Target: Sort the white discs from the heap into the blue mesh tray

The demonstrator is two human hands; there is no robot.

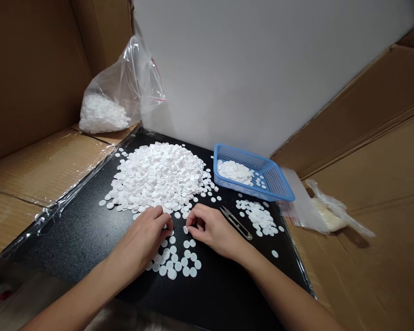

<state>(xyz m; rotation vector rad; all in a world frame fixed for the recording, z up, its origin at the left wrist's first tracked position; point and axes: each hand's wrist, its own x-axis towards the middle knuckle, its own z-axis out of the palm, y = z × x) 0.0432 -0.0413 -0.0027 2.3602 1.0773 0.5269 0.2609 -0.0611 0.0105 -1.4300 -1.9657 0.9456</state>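
Observation:
A big heap of small white round discs [162,172] lies on the black tabletop [79,225]. In front of it, my right hand [212,230] pinches one white disc [185,230] between thumb and forefinger. My left hand [150,230] is closed at the near edge of the heap, its fingertips together on a disc that is partly hidden by the fingers. Between and below both hands, several loose discs [178,266] lie spread flat, some touching or overlapping.
A blue perforated basket [279,184] with more discs stands at the back right. Thread snips [236,224] and a smaller disc pile [260,218] lie right of my right hand. A clear bag of discs [103,112] rests on cardboard at left; another plastic bag [331,214] lies right.

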